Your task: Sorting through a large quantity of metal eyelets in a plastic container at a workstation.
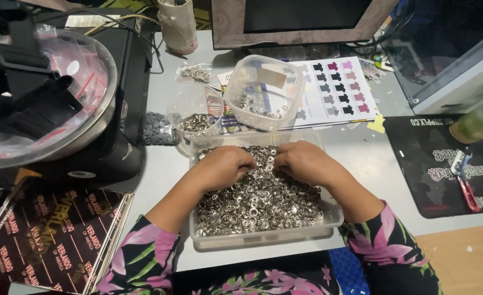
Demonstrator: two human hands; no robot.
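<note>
A clear rectangular plastic tub [263, 239] in front of me is heaped with small silver metal snap parts [258, 205]. My left hand [226, 165] and my right hand [304, 161] both rest palm-down on the heap at its far side. The fingertips of both hands curl into the pieces and meet near the middle. Whether either hand pinches a piece is hidden by the fingers. Just beyond stand a tilted clear tub [264, 93] with a few snaps and a small round clear cup [196, 114] with more snaps.
A printed sheet of shirt colour swatches [340, 90] lies behind the tubs. A black machine carrying a big metal bowl [96, 82] stands at left. Red-handled snips [467, 188] lie on a black mat at right. A monitor [301, 22] and a cup stand at the back.
</note>
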